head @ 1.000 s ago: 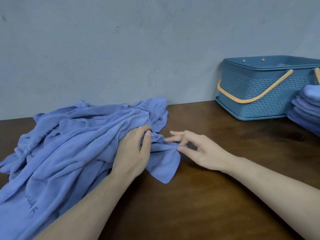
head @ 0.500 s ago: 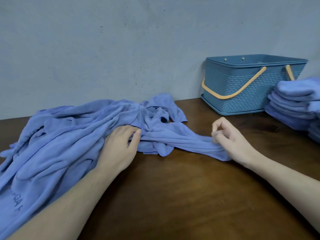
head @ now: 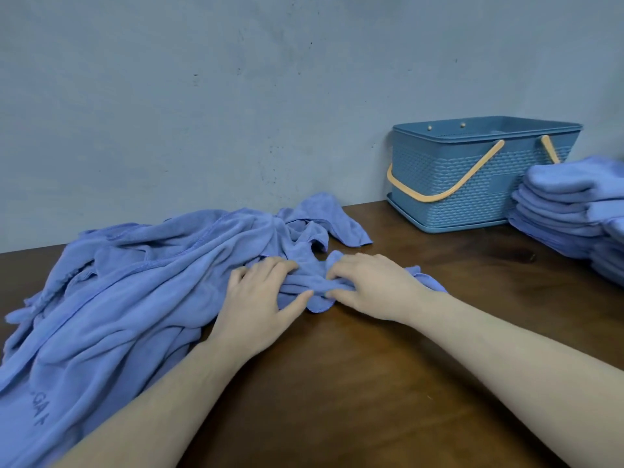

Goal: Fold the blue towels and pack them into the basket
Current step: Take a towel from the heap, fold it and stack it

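Both hands meet on one bunched towel (head: 305, 276): left hand (head: 258, 295) and right hand (head: 373, 287) grip its cloth, thumbs nearly touching. Left of them sprawls the unfolded towel heap (head: 111, 298), much work remaining. Beyond the right hand stand the basket (head: 472, 184), seemingly unpacked, and a folded stack (head: 570, 211).

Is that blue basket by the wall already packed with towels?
Seemingly not: nothing rises above the rim of the basket; its floor is hidden. Folded towels are stacked beside it on the table.
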`<state>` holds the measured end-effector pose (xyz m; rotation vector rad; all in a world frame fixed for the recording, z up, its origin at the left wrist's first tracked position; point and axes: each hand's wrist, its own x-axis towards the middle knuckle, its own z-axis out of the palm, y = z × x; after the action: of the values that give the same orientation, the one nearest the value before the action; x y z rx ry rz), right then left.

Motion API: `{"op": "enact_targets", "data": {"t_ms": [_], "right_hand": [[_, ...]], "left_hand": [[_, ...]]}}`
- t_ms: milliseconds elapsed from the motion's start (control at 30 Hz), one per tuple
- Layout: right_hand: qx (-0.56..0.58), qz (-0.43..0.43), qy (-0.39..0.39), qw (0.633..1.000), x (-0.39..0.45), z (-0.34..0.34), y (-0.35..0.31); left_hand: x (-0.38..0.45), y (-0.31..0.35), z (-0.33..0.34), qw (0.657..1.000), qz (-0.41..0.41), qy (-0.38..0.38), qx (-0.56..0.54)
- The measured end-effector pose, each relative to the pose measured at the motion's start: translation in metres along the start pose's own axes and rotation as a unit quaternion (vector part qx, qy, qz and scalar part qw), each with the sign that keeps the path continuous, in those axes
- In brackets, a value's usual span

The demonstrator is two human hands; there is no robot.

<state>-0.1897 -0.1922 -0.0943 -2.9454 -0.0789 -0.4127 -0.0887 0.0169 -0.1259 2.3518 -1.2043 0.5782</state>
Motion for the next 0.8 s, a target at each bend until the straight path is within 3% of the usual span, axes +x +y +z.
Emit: {"op": "enact_targets", "data": {"t_ms": [100, 200, 333, 467, 533, 567, 600, 667, 700, 800], "right_hand": [[0.187, -0.026, 0.075, 0.979, -0.013, 0.002, 0.005], [0.347, -0.013, 0.116, 0.93, -0.031, -0.001, 0.012], [0.6, 0.048, 0.176, 0.779, -0.044, -0.014, 0.021], [0.73, 0.137, 0.268, 0.614, -0.045, -0.023, 0.027], [0.75, 0.2, 0.297, 0.556, -0.044, -0.026, 0.032], [0.73, 0.215, 0.315, 0.568, -0.045, -0.027, 0.035], [0.676, 0.225, 0.327, 0.621, -0.047, -0.027, 0.038], [0.497, 0.215, 0.313, 0.78, -0.05, -0.027, 0.045], [0.428, 0.202, 0.29, 0.832, -0.052, -0.026, 0.048], [0.331, 0.13, 0.247, 0.901, -0.055, -0.029, 0.052]], "left_hand": [[0.001, 0.001, -0.002, 1.0, -0.016, -0.001, -0.006], [0.001, 0.003, -0.002, 1.0, -0.011, 0.008, -0.009], [0.003, 0.006, -0.003, 1.0, -0.017, 0.005, -0.001], [0.008, 0.005, 0.0, 1.0, -0.024, 0.006, 0.008], [0.012, 0.006, 0.003, 0.999, -0.035, 0.025, -0.007], [0.015, 0.008, 0.003, 0.998, -0.04, 0.036, -0.019], [0.018, 0.01, 0.003, 0.998, -0.044, 0.046, -0.028], [0.023, 0.016, 0.001, 0.996, -0.046, 0.071, -0.031], [0.026, 0.021, -0.002, 0.995, -0.043, 0.083, -0.031], [0.033, 0.039, -0.007, 0.994, -0.014, 0.098, -0.056]]}}
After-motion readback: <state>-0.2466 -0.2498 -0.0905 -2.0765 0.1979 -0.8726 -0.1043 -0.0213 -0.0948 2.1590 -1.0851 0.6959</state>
